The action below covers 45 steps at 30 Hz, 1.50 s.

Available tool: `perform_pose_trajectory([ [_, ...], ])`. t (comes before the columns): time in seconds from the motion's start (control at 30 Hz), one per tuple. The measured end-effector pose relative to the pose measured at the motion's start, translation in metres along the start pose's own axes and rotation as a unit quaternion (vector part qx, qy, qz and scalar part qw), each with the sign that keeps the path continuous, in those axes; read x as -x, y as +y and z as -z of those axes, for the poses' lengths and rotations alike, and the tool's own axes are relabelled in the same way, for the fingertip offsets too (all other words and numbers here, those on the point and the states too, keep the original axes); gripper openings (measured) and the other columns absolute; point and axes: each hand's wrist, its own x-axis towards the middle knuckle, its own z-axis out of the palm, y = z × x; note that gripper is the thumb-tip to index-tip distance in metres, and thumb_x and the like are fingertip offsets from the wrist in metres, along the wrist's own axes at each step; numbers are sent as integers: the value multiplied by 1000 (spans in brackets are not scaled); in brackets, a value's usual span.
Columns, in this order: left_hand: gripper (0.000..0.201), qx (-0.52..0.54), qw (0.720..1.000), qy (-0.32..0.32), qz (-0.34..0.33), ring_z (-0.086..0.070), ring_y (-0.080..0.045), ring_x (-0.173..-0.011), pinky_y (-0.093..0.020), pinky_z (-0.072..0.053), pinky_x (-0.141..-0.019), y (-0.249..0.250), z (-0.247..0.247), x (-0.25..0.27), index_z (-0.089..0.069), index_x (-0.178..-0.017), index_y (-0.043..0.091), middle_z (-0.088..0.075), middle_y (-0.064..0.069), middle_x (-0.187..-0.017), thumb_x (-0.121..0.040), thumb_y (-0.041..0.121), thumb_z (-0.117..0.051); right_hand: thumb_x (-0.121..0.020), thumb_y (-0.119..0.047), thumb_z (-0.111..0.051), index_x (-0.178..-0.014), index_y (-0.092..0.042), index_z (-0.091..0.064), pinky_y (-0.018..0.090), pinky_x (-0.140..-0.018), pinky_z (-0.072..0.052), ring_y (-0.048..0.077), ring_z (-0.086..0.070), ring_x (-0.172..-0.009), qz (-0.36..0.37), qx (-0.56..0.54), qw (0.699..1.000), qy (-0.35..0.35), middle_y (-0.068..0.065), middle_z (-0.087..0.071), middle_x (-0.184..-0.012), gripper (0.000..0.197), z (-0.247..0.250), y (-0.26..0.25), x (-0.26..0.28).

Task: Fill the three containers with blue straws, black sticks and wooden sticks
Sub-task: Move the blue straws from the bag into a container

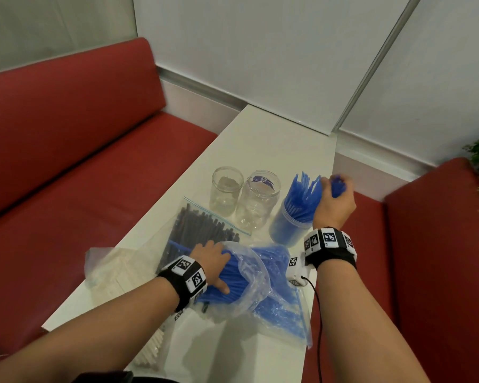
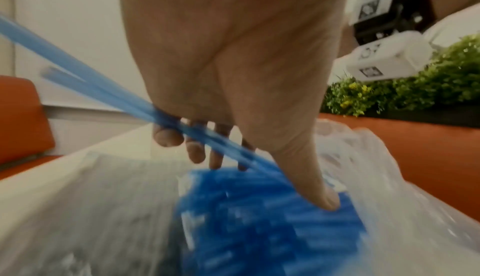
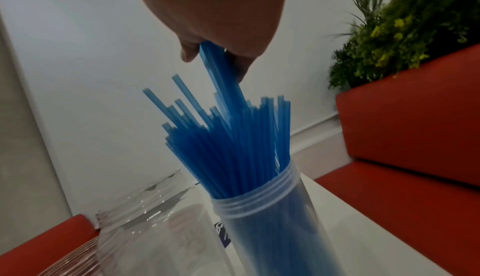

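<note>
Fingers point(image 1: 338, 181) of the right hand point(image 1: 334, 205) curl around a small bundle of blue straws point(image 1: 304, 200) above the frosted plastic container point(image 1: 286, 226), which stands on the white bench point(image 1: 260, 139) packed with upright straws. Two clear containers hold nothing: a small glass jar point(image 1: 226, 190) and a wider ribbed jar point(image 1: 257, 201) beside it. The left hand point(image 1: 213, 265) reaches into a crinkled clear bag point(image 1: 253, 275) of loose straws, near a zip bag of black sticks point(image 1: 197, 228). Another clear bag of pale sticks point(image 1: 111, 269) lies at the bench's left edge.

Left wrist view: fingertips point(image 2: 166, 137) and thumb point(image 2: 322, 196) grip several thin translucent straws point(image 2: 85, 83) drawn out of the bag's blue mass point(image 2: 259, 219).

Right wrist view: fingers point(image 3: 188, 53) pinch a few straws' point(image 3: 223, 79) upper ends; the lower ends sit among those filling the threaded-rim container point(image 3: 259, 200). The ribbed jar point(image 3: 145, 229) stands just beside it.
</note>
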Motion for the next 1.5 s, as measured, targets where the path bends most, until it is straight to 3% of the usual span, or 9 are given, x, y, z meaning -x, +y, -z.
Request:
perform_pose_trajectory([
  [0.17, 78, -12, 1000, 26, -13, -33, -36, -137, -49, -44, -102, 16, -26, -3, -30, -148, 17, -24, -16, -155, -88, 57, -61, -86, -18, -77, -108, -20, -67, 19, -79, -54, 8, -66, -89, -96, 22, 992, -83, 0, -70, -103, 24, 1, 14, -4],
  [0.33, 35, -57, 998, 3, -7, -51, -34, -121, -44, -48, -88, 12, -19, -5, -42, -136, 12, -45, -15, -139, -103, 24, -44, -89, -24, -70, -128, -32, -55, 41, -99, -51, 19, -62, -110, 43, -8, 999, -6, 0, -63, -119, 42, 5, -4, -7],
  [0.53, 55, -44, 999, 22, -7, -65, -31, -98, -38, -45, -69, 7, -9, -4, -19, -150, 15, -62, -12, -116, -102, 17, -45, -108, -26, -39, -148, -12, -45, 40, -122, -27, 24, -31, -149, 148, 168, 970, -93, 8, -40, -157, 43, -3, 10, -6],
  [0.67, 41, -58, 998, -10, -17, -61, -31, -110, -39, -46, -81, 9, -9, -1, -34, -142, 10, -61, -11, -125, -103, 19, -43, -110, -26, -28, -151, -3, -36, 48, -125, -8, 37, -15, -152, 66, 332, 913, -228, 19, -31, -160, 47, -7, 34, 1],
  [0.87, 31, -40, 997, -62, 12, -61, -29, -115, -39, -49, -91, 4, 4, -3, -50, -133, 7, -61, -11, -129, -105, 10, -38, -109, -41, -30, -160, -13, -18, 35, -125, 6, 25, -5, -156, 125, 278, 939, -160, 9, -16, -167, 60, -5, 22, 3],
  [1.13, 30, -40, 993, -90, 58, -61, -30, -118, -38, -50, -94, 0, 35, -2, -60, -128, 2, -60, -13, -131, -101, 4, -45, -104, -21, -46, -151, -17, -41, 26, -122, -23, 6, -29, -148, 172, 80, 971, -145, -7, -43, -153, 47, -1, -4, 51],
  [1.23, 31, -24, 992, -105, 71, -62, -30, -117, -37, -50, -95, 1, 44, 0, -60, -129, 2, -61, -14, -131, -102, 5, -45, -99, -16, -47, -137, -27, -56, 22, -106, -46, -15, -53, -116, 130, 92, 928, -337, -18, -62, -125, 40, -10, -15, 93],
  [1.33, 32, -42, 991, -97, 82, -61, -28, -118, -37, -50, -95, 5, 48, 6, -59, -130, 4, -61, -11, -131, -102, 6, -44, -94, -9, -54, -140, -26, -55, 33, -103, -51, 7, -62, -112, 35, 168, 800, -574, -3, -67, -126, 49, -19, -11, 131],
  [1.5, 31, -60, 993, -53, 81, -62, -25, -117, -37, -50, -95, 9, 69, 22, -60, -130, 10, -63, -7, -129, -102, 11, -47, -82, -12, -73, -136, -16, -56, 33, -99, -48, 22, -60, -116, 25, 250, 739, -625, 7, -65, -129, 57, -27, 8, 170],
])
